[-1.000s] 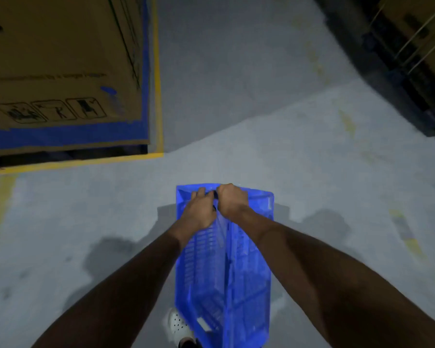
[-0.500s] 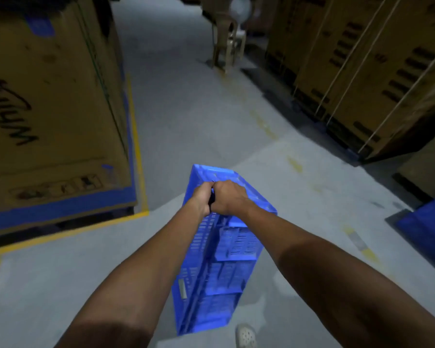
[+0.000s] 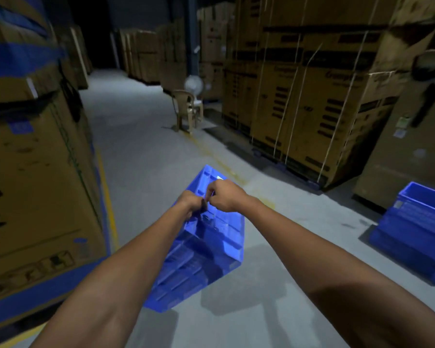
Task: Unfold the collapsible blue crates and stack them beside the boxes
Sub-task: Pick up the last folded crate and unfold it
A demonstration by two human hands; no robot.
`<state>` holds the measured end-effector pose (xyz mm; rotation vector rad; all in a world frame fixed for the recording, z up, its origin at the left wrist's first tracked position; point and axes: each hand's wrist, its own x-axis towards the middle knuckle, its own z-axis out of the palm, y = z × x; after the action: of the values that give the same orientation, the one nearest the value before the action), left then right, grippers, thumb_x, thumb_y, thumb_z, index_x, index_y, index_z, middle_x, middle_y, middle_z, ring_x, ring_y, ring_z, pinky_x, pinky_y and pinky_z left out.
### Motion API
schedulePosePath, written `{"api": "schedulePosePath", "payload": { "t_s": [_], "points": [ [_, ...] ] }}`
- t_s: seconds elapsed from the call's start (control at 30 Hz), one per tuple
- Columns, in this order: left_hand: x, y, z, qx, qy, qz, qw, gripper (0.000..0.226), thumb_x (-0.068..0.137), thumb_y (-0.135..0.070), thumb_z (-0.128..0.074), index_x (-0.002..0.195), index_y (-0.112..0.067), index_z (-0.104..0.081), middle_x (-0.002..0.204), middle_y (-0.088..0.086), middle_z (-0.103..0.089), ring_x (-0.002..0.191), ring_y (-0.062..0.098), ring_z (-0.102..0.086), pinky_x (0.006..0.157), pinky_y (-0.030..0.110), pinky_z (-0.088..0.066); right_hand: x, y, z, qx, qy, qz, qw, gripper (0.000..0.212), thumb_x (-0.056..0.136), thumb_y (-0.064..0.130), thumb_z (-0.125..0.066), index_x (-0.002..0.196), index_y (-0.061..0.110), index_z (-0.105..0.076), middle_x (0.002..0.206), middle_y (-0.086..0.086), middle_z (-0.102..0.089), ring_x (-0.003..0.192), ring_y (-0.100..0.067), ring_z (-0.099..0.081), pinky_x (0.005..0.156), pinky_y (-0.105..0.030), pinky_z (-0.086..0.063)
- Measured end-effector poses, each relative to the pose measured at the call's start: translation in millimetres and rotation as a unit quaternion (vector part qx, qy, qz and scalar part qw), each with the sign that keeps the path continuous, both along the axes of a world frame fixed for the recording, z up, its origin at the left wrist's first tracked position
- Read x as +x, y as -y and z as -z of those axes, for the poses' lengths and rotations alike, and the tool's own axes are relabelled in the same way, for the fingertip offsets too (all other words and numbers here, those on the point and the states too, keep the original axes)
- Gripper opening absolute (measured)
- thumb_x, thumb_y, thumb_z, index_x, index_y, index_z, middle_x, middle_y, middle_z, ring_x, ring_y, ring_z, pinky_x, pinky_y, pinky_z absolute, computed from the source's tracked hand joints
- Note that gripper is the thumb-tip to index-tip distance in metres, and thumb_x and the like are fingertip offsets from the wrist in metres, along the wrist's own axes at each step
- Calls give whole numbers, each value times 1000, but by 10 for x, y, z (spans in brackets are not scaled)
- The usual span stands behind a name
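Note:
A folded blue crate (image 3: 211,249) hangs tilted above the floor in front of me, its flat ribbed side facing up. My left hand (image 3: 192,203) and my right hand (image 3: 225,198) sit close together at its upper edge, both with fingers curled round the rim. An unfolded blue crate (image 3: 417,229) stands on the floor at the right, beside a large cardboard box (image 3: 407,151).
Tall cardboard boxes (image 3: 33,172) rise on my left behind a yellow floor line (image 3: 108,204). Strapped stacks of boxes (image 3: 304,104) on pallets line the right. A plastic chair (image 3: 186,109) and a fan (image 3: 194,84) stand farther down the grey aisle.
My view has lifted from the floor to the aisle. The crate has swung up and tilted flatter while both hands kept their grip on its edge.

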<state>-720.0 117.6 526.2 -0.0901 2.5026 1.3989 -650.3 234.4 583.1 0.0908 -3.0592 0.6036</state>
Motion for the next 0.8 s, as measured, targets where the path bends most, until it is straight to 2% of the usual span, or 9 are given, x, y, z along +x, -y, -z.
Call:
{"api": "schedulePosePath", "payload": {
  "t_s": [0.07, 0.17, 0.2, 0.27, 0.37, 0.5, 0.63, 0.73, 0.8],
  "points": [
    [15, -143, -184, -95, -33, 66, 993, 13, 74, -11, -68, 74, -5, -57, 66, 8, -53, 57, 22, -51, 48, 27, -36, -41, -169, 12, 3, -3, 17, 1000, 19, 80, 20, -55, 93, 22, -69, 100, -2, -70, 98, -25, -61, 82, -41, -53],
    [53, -409, -445, -201, -101, 143, 964, 31, 80, -24, -68, 100, 0, -62, 87, 11, -57, 83, 24, -62, 63, 29, -42, -41, -422, 4, -25, -18, 48, 998, 29, 80, 19, -56, 108, 22, -63, 108, -5, -69, 103, -27, -62, 85, -40, -51],
    [61, -509, -508, -222, -112, 167, 954, 32, 80, -26, -69, 99, -2, -63, 87, 11, -57, 79, 23, -60, 62, 28, -41, -32, -516, -6, -40, -28, 59, 997, 35, 80, 19, -56, 115, 22, -60, 111, -7, -68, 105, -28, -61, 86, -40, -51],
    [55, -729, -610, -246, -126, 216, 937, 24, 78, -29, -72, 81, -6, -62, 76, 8, -57, 65, 19, -54, 54, 27, -39, -11, -749, -27, -66, -53, 77, 993, 43, 80, 15, -51, 122, 21, -57, 116, -10, -66, 109, -30, -60, 88, -42, -50],
    [44, -1074, -714, -260, -150, 287, 910, 35, 77, -33, -76, 60, -9, -58, 57, 3, -50, 53, 17, -45, 49, 28, -34, 37, -1180, -63, -66, -89, 94, 989, 41, 83, 13, -45, 120, 20, -60, 120, -11, -66, 112, -31, -58, 90, -41, -49],
    [44, -1608, -854, -280, -180, 374, 866, 30, 75, -38, -76, 73, -8, -72, 64, 2, -60, 59, 17, -52, 58, 29, -41, 145, -1920, -129, 21, -122, 131, 984, 28, 90, 26, -42, 103, 23, -67, 110, -10, -68, 106, -33, -59, 83, -41, -47],
    [49, -2283, -1024, -303, -197, 443, 821, 22, 78, -33, -72, 80, -11, -72, 73, 2, -68, 68, 18, -61, 68, 35, -51, 306, -2834, -150, 79, -58, 177, 979, 37, 96, 41, -37, 103, 21, -67, 114, -14, -66, 108, -34, -59, 87, -45, -42],
    [-6, -2812, -1125, -308, -202, 476, 799, 15, 80, -31, -71, 72, -18, -67, 72, -4, -66, 75, 18, -63, 71, 34, -50, 492, -3566, -209, 57, 6, 197, 979, 53, 96, 59, -36, 90, 17, -68, 111, -18, -66, 99, -32, -60, 79, -38, -44],
    [-41, -3118, -1181, -294, -201, 494, 793, 15, 79, -31, -72, 69, -22, -65, 70, -8, -65, 74, 15, -63, 69, 32, -48, 633, -3984, -279, 15, 38, 208, 977, 55, 93, 66, -36, 82, 19, -61, 103, -14, -65, 88, -27, -57, 73, -33, -41]
  ]
}}
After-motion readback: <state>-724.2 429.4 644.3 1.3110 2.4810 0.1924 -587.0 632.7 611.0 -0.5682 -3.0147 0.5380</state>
